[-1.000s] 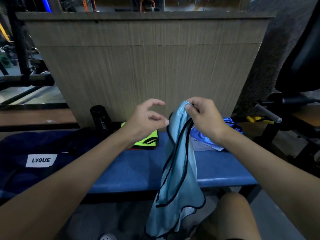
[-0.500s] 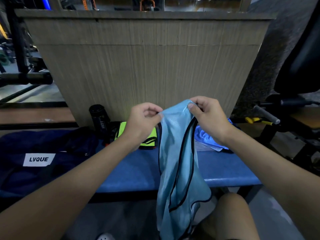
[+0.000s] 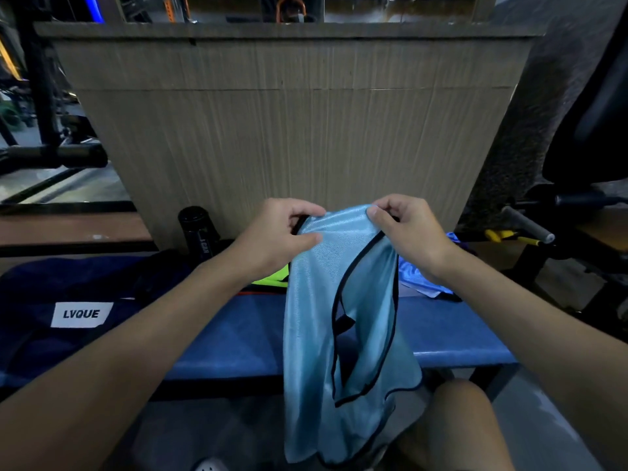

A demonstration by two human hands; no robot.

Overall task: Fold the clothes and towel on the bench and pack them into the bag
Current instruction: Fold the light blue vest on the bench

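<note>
A light blue mesh vest with black trim [image 3: 316,328] hangs in front of the blue bench [image 3: 238,334]. My left hand [image 3: 278,232] pinches its top edge on the left, and my right hand [image 3: 407,229] pinches the top edge on the right. The vest drapes down past the bench's front edge. A neon yellow-green garment [image 3: 272,278] lies on the bench behind my left wrist, mostly hidden. A blue cloth [image 3: 418,280] is bunched on the bench under my right wrist. The dark navy bag with a white LVQUE label [image 3: 81,314] sits at the bench's left end.
A black bottle [image 3: 198,232] stands against the tall wood-grain panel [image 3: 289,130] behind the bench. Black gym equipment with a grey handle [image 3: 526,224] stands to the right, a black rack [image 3: 44,130] to the left. My bare knee [image 3: 458,423] is below the bench's front edge.
My left hand came across and took hold of the vest's top edge. Both hands have drawn that edge wider between them, and the vest hangs more spread out.
</note>
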